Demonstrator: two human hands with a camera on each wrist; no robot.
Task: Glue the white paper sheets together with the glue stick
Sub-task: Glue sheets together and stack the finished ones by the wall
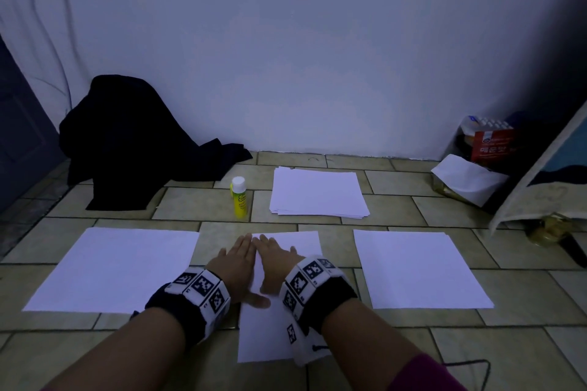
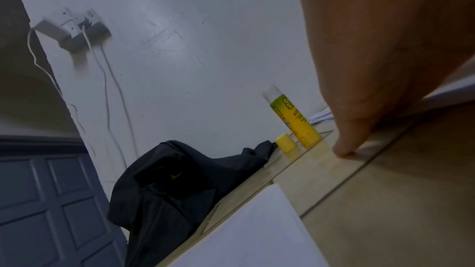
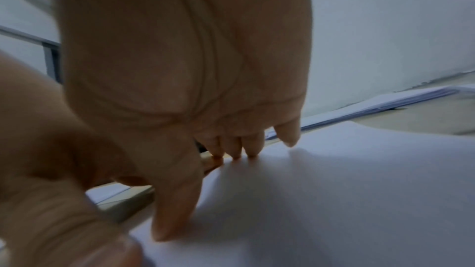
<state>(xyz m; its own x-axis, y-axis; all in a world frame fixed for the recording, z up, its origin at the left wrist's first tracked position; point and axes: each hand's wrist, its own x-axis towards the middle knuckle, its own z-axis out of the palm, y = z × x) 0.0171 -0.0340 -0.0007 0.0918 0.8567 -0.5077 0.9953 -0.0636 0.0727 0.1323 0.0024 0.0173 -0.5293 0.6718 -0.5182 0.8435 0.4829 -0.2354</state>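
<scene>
A white paper sheet (image 1: 270,338) lies on the tiled floor right in front of me. My left hand (image 1: 236,259) lies flat at its left edge, fingers straight, thumb on the paper; one fingertip (image 2: 344,150) touches the tile. My right hand (image 1: 274,254) presses flat on the same sheet (image 3: 334,190), fingers (image 3: 231,147) straight. One more sheet (image 1: 117,267) lies to the left and another (image 1: 416,267) to the right. A paper stack (image 1: 317,192) sits farther back. The yellow glue stick (image 1: 239,197) stands upright left of that stack, a small yellow cap (image 2: 285,142) beside it.
A black garment (image 1: 133,140) is heaped against the white wall at back left, next to a dark door (image 1: 19,136). At back right stand a red-labelled box (image 1: 490,143), a white bag (image 1: 470,179) and a leaning board (image 1: 546,174). A black cable (image 1: 470,362) lies near my right forearm.
</scene>
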